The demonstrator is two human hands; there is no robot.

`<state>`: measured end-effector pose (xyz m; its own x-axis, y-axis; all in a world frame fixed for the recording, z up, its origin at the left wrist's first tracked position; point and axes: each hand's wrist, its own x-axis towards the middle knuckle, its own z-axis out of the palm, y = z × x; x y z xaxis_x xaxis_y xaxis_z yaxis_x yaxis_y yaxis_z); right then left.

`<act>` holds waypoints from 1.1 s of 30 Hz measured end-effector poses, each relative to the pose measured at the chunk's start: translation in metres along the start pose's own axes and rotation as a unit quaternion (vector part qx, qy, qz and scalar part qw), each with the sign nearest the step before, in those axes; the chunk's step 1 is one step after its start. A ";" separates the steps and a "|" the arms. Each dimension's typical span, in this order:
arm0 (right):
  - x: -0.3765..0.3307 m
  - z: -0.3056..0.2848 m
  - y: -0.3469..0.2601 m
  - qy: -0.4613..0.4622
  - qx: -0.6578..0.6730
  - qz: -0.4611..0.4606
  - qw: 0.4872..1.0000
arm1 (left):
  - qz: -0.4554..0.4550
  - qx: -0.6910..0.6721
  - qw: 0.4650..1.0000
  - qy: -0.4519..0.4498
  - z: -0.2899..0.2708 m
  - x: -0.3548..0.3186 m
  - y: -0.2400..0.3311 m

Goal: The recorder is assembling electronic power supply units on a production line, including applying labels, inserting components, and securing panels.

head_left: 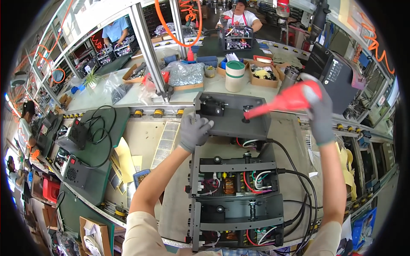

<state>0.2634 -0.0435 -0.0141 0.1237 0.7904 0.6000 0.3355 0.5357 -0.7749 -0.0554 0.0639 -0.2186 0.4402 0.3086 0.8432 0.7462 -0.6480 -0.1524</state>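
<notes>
My left hand [194, 131], in a grey glove, grips the left edge of a dark metal case [228, 121] with curled fingers. The case stands beyond two similar units and has black fittings inside. In my right hand [320, 113], also gloved, is a red tapered tool [290, 98], blurred by motion; its exact kind is unclear. The narrow tip points left, over the right part of the case near a small black fitting [246, 120]. Closer to me lie an open-sided unit [235, 181] with coloured wires and a copper coil, and another unit [239, 217] like it.
Black cables [294, 164] loop along the units' right side. Beyond the roller rail stand a white-and-green canister [235, 77], a carton of parts [262, 74] and a metal post [149, 47]. More units [76, 171] sit on the green mat at left. A co-worker [239, 19] works opposite.
</notes>
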 end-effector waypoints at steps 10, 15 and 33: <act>0.047 0.174 0.059 -0.039 -0.120 -0.150 0.981 | 0.037 0.021 0.996 -0.079 -0.018 -0.032 -0.007; 0.051 0.198 0.074 -0.052 -0.133 -0.148 0.979 | 0.045 0.025 0.997 -0.051 -0.017 -0.032 -0.009; 0.049 0.206 0.077 -0.045 -0.177 -0.164 0.969 | 0.045 0.026 0.998 -0.038 -0.015 -0.033 -0.009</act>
<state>0.1029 0.0973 -0.0853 -0.1205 0.6261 0.7704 0.6449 0.6394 -0.4187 -0.0842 0.0487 -0.2372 0.5426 0.3040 0.7831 0.7259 -0.6388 -0.2550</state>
